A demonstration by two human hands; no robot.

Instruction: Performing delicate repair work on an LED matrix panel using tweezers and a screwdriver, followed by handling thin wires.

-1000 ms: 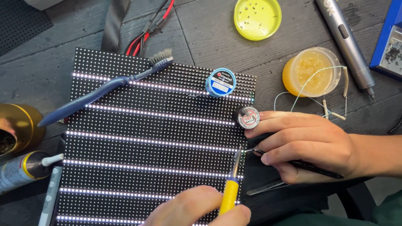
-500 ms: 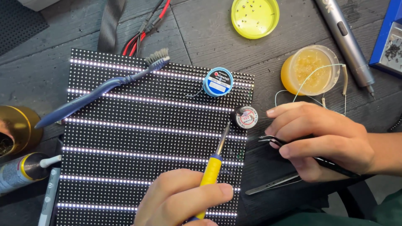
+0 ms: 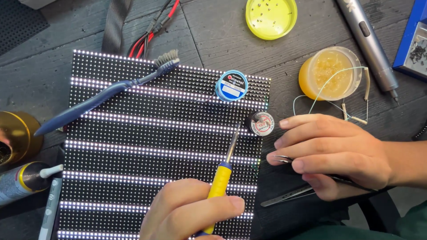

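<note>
A black LED matrix panel (image 3: 133, 146) with lit white rows lies flat on the dark table. My left hand (image 3: 191, 213) grips a soldering iron with a yellow handle (image 3: 221, 180); its metal tip points up towards a small solder spool (image 3: 261, 122) at the panel's right edge. My right hand (image 3: 333, 153) rests just right of the panel and pinches black tweezers (image 3: 289, 160); a second metal pair (image 3: 289, 195) lies under it. A blue round reel (image 3: 231, 85) sits on the panel's upper right. A blue toothbrush (image 3: 102, 95) lies across the upper left.
A yellow lid with tiny screws (image 3: 271, 15) and an amber flux pot (image 3: 330, 73) stand at the back right, beside a grey electric screwdriver (image 3: 367, 42). Red and black wires (image 3: 153, 26) trail at the top. A brass holder (image 3: 15, 138) and a tube (image 3: 22, 182) sit left.
My left hand has moved the soldering iron up and right, its tip now close to the small solder spool. My right hand has shifted slightly right with the tweezers.
</note>
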